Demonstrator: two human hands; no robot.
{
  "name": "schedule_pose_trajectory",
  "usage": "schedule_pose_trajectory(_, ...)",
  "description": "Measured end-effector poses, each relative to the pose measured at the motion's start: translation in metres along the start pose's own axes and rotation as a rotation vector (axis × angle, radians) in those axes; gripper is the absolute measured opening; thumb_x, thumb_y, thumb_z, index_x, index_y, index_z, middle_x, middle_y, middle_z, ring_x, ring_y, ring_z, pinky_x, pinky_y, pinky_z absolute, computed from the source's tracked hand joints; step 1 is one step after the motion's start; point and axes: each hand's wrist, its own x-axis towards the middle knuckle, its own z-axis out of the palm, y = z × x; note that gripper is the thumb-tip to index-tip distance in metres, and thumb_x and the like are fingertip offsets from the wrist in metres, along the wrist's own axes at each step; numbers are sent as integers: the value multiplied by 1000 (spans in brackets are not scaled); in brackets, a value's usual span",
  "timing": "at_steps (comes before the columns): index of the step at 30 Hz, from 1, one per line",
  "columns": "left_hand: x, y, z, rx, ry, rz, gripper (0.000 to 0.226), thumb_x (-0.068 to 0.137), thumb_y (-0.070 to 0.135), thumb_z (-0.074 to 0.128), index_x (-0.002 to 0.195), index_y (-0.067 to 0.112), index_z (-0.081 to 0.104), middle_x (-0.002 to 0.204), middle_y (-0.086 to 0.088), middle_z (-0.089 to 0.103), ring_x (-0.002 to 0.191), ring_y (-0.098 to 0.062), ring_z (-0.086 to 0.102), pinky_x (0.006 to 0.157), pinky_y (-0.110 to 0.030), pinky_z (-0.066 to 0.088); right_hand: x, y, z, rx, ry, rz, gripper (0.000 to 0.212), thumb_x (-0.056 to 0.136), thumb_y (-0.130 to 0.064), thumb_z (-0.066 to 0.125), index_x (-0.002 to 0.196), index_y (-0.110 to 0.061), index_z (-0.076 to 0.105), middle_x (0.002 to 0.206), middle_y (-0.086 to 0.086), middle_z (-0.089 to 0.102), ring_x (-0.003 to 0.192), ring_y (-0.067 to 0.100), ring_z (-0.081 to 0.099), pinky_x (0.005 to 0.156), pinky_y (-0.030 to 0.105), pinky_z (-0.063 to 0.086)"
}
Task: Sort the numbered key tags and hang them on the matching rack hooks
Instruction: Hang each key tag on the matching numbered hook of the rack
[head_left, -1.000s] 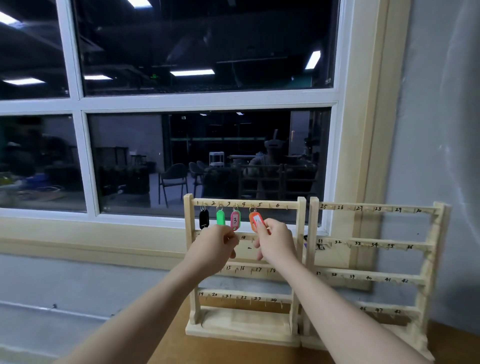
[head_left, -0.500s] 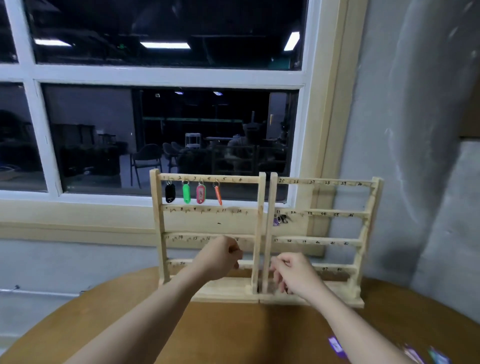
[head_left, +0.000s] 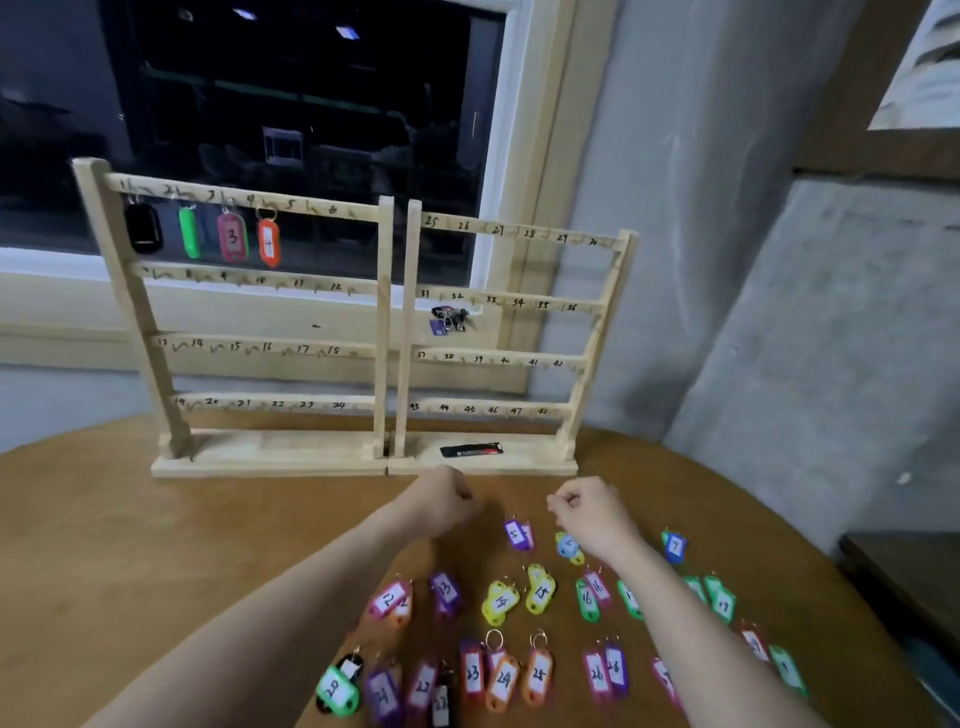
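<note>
On the bench (head_left: 156, 545), just before the rack (head_left: 384, 332), your left hand (head_left: 441, 501) and right hand (head_left: 592, 512) hover with fingers curled, holding nothing I can see. The purple tag 5 (head_left: 516, 534) lies between them, untouched.

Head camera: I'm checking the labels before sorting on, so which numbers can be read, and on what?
"3": pink tag hanging on the left rack.
"4": orange tag beside it.
"25" to "30", "31" to "36": handwritten on the right rack, top two bars.
"12": pink tag on the table.
"13": purple tag.
"24": orange tag on the table.
Black strip on the rack base: print too small.
</note>
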Motion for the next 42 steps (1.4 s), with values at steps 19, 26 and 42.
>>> schedule_pose_trajectory(19, 49, 8, 61, -25, 54, -266, 15, 81, 42, 75, 77, 27, 77, 76, 9, 67, 91, -21, 63, 101, -46, 41, 2, -9, 38, -262, -81, 67, 32, 85, -53, 74, 94, -22, 72, 98, 1, 72, 95, 27, 67, 79, 37, 56)
schedule_pose_trajectory(26, 39, -8, 40, -187, 77, -195, 5, 88, 20, 74, 86, 17, 78, 78, 3, 65, 74, -12, 57, 63, -23, 43, 3, -13, 47, -289, -83, 64, 29, 88, -49, 74, 94, -21, 70, 94, 0, 71, 91, 25, 68, 80, 37, 56)
schedule_pose_trajectory(42, -44, -63, -81, -471, 342, -133, 12, 91, 12, 72, 82, 5, 75, 66, 6, 68, 65, -10, 54, 51, -10, 41, -3, -64, 65, -113, -133, 3, 26, 100, -32, 61, 78, -18, 69, 75, -3, 69, 74, 18, 65, 74, 34, 55)
